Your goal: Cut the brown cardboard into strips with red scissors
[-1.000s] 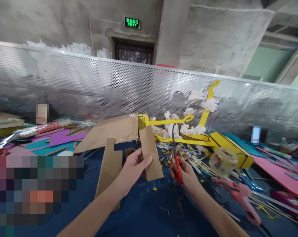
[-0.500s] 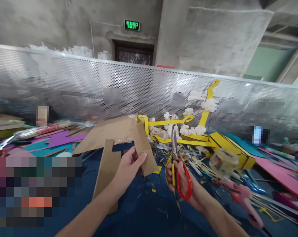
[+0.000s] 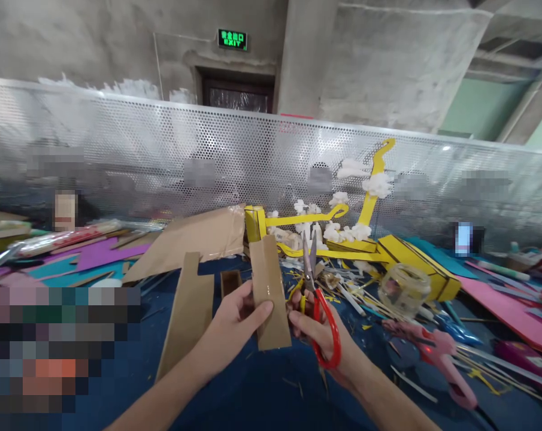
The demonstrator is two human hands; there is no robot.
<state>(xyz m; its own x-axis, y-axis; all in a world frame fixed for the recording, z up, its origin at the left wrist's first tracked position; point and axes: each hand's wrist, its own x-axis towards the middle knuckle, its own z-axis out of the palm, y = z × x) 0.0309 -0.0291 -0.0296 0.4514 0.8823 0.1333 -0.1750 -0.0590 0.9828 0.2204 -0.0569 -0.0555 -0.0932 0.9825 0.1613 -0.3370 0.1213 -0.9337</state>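
Observation:
A brown cardboard strip [image 3: 271, 287] is pinched upright in my left hand [image 3: 241, 314], thumb across its front. My right hand [image 3: 318, 323] holds scissors [image 3: 327, 335] with red and yellow handles. Their blades point up, slightly parted, just right of the strip, with no cardboard between them. Beside my left wrist lies a notched cardboard piece [image 3: 185, 311]. A small brown cardboard box [image 3: 230, 281] stands behind my left hand.
Behind are a large cardboard sheet [image 3: 194, 236] and a yellow construction [image 3: 418, 266] with white tufts, before a perforated metal screen [image 3: 253, 155]. At right lie a clear jar [image 3: 404, 290], a pink glue gun [image 3: 436, 353], sticks and pink sheets.
The strip has turned more upright and moved slightly lower in my left hand. My right hand has moved left with the scissors, closer to the strip, and the blades have opened a little.

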